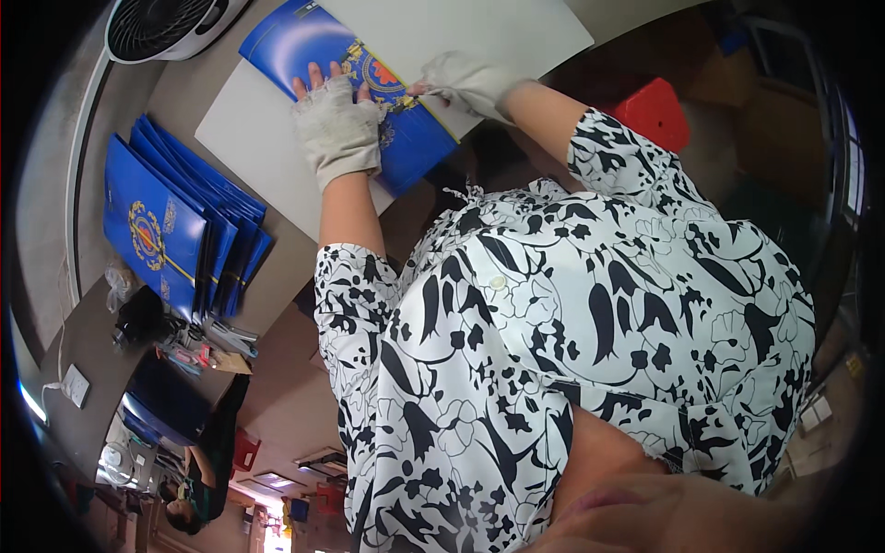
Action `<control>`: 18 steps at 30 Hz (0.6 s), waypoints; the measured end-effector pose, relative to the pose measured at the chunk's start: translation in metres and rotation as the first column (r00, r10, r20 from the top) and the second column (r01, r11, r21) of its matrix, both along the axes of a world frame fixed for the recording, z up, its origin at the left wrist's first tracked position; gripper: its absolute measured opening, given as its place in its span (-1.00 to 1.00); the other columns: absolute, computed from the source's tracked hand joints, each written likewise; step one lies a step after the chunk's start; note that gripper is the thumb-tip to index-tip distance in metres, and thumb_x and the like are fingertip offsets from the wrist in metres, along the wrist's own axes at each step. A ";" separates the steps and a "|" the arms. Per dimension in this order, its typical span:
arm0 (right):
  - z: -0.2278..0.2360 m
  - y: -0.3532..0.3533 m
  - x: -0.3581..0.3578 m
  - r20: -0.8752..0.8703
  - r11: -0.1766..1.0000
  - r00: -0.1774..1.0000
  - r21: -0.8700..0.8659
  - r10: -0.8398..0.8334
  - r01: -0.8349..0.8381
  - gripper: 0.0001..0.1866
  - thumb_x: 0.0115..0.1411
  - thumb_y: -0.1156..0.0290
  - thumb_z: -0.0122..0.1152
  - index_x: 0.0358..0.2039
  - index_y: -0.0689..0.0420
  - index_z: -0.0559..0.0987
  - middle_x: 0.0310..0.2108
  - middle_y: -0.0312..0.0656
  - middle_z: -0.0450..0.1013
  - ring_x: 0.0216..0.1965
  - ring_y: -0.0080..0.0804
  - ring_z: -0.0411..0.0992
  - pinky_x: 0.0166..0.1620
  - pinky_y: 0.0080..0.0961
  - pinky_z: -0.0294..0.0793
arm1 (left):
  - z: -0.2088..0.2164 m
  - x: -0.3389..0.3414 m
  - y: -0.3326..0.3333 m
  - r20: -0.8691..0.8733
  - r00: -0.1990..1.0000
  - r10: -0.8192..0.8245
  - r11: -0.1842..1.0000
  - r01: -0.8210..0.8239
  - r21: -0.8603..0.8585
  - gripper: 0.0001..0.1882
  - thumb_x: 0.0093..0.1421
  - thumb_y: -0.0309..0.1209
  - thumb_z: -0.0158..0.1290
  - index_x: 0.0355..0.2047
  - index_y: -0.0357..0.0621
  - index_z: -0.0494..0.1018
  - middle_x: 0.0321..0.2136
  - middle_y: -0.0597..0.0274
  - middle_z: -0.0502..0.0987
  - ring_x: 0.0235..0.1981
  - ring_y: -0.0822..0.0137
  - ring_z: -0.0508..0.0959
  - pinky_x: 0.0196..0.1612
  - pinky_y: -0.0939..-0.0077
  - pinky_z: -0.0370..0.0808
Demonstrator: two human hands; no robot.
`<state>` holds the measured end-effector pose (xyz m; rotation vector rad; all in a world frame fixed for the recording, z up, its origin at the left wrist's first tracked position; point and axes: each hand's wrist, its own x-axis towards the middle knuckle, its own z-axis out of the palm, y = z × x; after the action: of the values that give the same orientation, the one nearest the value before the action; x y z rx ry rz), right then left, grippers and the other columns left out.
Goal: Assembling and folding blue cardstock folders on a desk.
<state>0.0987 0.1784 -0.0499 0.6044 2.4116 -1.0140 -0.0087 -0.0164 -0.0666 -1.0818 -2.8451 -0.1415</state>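
A glossy blue printed piece (419, 157) with a gold and red emblem and a thin yellow line lies flat and slanted on a large white board (241, 124). Whether it is a folder or a flattened bag I cannot tell. My left hand (337, 124), in a fingerless-tip off-white glove, rests on it with bare fingertips spread. At its right edge, near the yellow line, is my right hand (466, 83), in a similar glove. Its fingers are curled, with a fingertip touching the edge; what they hold, if anything, is hidden.
Several similar blue pieces (157, 221) stand in an overlapping stack at the left. A fan (157, 28) sits at the upper left, and a red stool (654, 115) is at the right. Small tools (189, 355) lie beyond the stack; another person (198, 475) is at the lower left.
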 end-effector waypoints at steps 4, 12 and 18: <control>0.000 -0.010 -0.007 -0.001 0.998 0.999 0.052 0.037 -0.037 -0.45 0.34 -0.09 0.12 -0.02 0.17 0.65 0.02 0.03 0.60 0.06 0.04 0.55 0.12 -0.12 0.51 | -0.004 -0.001 -0.005 0.008 1.000 -0.005 1.000 0.005 -0.022 -0.42 0.31 -0.08 0.12 0.26 -0.07 0.49 0.35 -0.09 0.37 0.42 -0.22 0.25 0.45 0.03 0.18; -0.017 0.002 -0.002 0.181 0.958 0.968 -0.195 -0.175 0.210 -0.48 0.33 -0.05 0.13 -0.05 0.18 0.69 -0.06 0.02 0.63 -0.03 0.05 0.60 0.07 -0.15 0.55 | -0.003 -0.002 -0.009 0.027 0.999 0.042 0.998 -0.043 0.043 -0.43 0.29 -0.10 0.15 0.23 -0.11 0.52 0.32 -0.08 0.41 0.41 -0.20 0.28 0.43 0.02 0.21; -0.015 -0.001 0.004 0.282 0.697 0.890 -0.554 -0.358 0.456 -0.50 0.31 -0.03 0.15 -0.04 0.14 0.69 -0.07 -0.01 0.64 -0.05 0.03 0.60 0.05 -0.16 0.56 | 0.000 -0.001 -0.005 0.026 0.999 0.041 0.998 -0.042 0.054 -0.45 0.30 -0.11 0.14 0.21 -0.16 0.53 0.31 -0.08 0.42 0.40 -0.19 0.29 0.42 0.03 0.23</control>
<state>0.1026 0.1775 -0.0649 0.9486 1.6751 -1.7608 -0.0099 -0.0212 -0.0670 -1.0171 -2.8650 -0.2294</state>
